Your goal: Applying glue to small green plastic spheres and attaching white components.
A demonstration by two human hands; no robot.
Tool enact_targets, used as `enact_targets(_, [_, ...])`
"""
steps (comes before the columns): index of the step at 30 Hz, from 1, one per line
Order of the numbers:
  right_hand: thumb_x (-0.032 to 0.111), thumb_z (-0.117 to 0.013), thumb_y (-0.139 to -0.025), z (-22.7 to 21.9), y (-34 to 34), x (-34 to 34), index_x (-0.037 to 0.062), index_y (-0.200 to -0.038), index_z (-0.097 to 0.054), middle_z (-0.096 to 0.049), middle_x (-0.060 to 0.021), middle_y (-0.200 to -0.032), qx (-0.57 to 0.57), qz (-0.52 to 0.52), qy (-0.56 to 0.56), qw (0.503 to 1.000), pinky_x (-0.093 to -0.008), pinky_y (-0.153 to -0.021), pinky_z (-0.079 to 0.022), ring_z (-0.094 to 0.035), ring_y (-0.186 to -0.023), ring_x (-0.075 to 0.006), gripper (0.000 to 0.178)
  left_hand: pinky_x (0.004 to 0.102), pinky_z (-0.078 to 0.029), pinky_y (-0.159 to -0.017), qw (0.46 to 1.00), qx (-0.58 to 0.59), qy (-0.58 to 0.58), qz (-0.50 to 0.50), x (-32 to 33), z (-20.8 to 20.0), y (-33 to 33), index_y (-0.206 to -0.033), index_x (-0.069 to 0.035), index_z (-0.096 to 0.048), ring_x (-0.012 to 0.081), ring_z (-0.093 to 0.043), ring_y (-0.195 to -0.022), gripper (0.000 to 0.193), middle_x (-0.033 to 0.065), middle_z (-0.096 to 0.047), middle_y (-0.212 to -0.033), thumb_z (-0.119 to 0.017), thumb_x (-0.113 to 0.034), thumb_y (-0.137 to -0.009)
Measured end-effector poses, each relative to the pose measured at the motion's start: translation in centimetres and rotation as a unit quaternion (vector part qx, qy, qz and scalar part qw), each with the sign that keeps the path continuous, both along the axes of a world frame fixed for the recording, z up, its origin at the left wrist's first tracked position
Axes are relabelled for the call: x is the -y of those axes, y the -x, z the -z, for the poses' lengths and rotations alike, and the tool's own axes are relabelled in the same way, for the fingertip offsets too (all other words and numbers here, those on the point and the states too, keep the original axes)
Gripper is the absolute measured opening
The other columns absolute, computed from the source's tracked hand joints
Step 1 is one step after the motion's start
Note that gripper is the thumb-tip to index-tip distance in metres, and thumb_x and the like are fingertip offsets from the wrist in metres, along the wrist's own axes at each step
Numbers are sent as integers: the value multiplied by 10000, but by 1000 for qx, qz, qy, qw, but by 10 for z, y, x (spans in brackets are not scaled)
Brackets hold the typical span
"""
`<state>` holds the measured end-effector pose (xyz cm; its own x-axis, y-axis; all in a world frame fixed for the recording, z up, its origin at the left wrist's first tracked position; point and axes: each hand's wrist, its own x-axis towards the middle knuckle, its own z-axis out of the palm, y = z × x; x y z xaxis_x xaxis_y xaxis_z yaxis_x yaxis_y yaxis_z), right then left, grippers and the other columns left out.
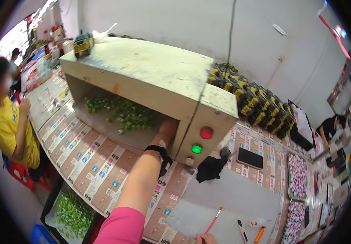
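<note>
My left hand [168, 127] reaches through the opening of a cream metal box [139, 61] with a red and a green round light on its end. The box wall and shadow hide its fingers. Inside, beside that hand, lies a pile of small green leafy pieces with white bits [128, 116]. A black band with a dark attachment [159, 152] circles my left wrist, below it a bare forearm and pink sleeve. At the lower edge, my right hand [205, 239], partly cut off, pinches the end of a thin red-handled paintbrush [213, 221] over a grey sheet [232, 195].
Near the brush lie a pen [243, 231], an orange cutter [260, 234] and a small white bottle [258, 223]. A phone [249, 158] and black cloth [212, 168] sit beside the box. Stacked black-and-yellow items [256, 97] stand behind. A person in yellow [15, 126] is at left.
</note>
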<state>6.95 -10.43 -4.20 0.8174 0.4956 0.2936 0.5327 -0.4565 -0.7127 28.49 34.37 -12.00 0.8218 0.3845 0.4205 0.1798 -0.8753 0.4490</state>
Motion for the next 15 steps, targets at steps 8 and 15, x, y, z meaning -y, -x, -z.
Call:
enact_targets(8, [49, -589, -771, -14, -9, 2, 0, -813, -600, -578, -159, -762, -31, -11, -41, 999, -353, -611, -446, -553, -681, -319, 65, 309, -470, -666, 974, 98, 205, -26, 11, -52, 54, -973, 27, -586, 211, -616, -790, 283, 123, -640, -870, -592, -179, -780])
enact_targets(15, [32, -584, -761, -21, -9, 3, 12, -816, -605, -564, -136, -728, -51, -40, -95, 993, -353, -574, -433, -542, -649, -306, 62, 197, -410, -571, 816, 145, 555, -70, 99, -120, 189, -963, -11, -596, 63, -485, -624, 195, -4, -545, -738, -591, -110, -795])
